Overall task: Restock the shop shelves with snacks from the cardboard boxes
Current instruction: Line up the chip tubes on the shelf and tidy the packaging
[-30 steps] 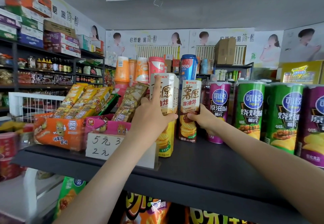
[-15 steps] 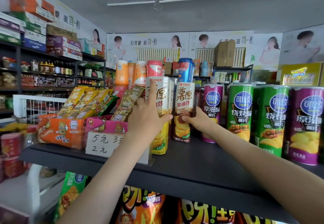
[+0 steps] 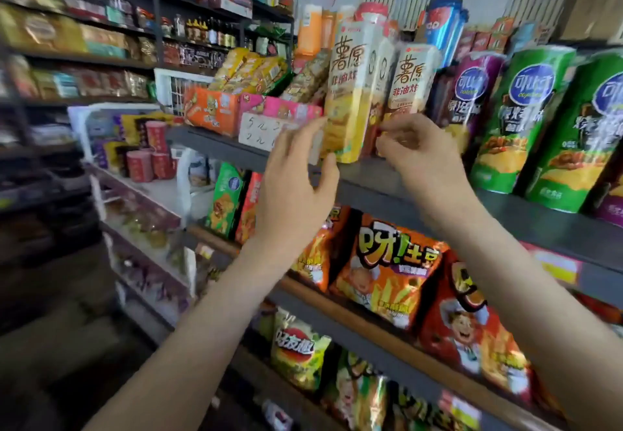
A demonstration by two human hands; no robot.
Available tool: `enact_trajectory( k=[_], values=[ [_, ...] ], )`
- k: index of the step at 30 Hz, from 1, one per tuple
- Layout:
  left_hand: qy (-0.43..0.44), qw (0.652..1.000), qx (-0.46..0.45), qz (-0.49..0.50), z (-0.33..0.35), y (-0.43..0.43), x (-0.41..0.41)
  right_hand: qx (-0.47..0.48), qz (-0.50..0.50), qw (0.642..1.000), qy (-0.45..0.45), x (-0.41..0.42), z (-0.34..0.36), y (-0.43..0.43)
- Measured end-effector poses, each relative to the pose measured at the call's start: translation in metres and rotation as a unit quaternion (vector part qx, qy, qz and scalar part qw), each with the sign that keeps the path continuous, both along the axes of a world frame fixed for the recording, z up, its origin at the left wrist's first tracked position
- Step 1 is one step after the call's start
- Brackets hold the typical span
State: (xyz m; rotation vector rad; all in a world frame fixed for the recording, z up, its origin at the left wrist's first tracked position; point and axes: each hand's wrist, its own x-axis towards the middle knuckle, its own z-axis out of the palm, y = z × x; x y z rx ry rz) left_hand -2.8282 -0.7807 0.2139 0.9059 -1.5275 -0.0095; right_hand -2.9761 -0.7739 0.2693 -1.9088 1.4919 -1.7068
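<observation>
Two tall snack boxes are seen upright near the front edge of the top shelf [image 3: 371,179]: the taller box [image 3: 354,93] in front, the shorter box [image 3: 413,76] just beside it on the right. The left hand [image 3: 293,191] is held released, fingers spread, before the shelf edge and the price card [image 3: 259,130], nothing grasped. The right hand [image 3: 421,157] is raised with fingers loosely curled before the foot of the shorter box; through the blur, contact cannot be told. Green cans [image 3: 526,120] are ranged along the right.
</observation>
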Motion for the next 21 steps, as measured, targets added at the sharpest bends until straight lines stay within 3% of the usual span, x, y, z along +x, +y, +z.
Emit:
enact_trajectory(
  k=[5,10,17,21],
  values=[
    [0.077,0.981,0.178,0.006,-0.089,0.051,0.058,0.049,0.166,0.985,0.002,0.071,-0.081,0.053],
    [0.191,0.883,0.42,0.09,-0.185,0.097,0.139,0.264,0.244,0.933,-0.001,0.145,-0.194,0.052],
    [0.29,0.755,0.555,0.196,-0.29,0.147,0.27,0.423,0.291,0.858,0.004,0.257,-0.29,0.049],
    [0.303,0.708,0.583,0.258,-0.344,0.166,0.374,0.478,0.315,0.82,0.003,0.345,-0.326,0.044]
  ],
)
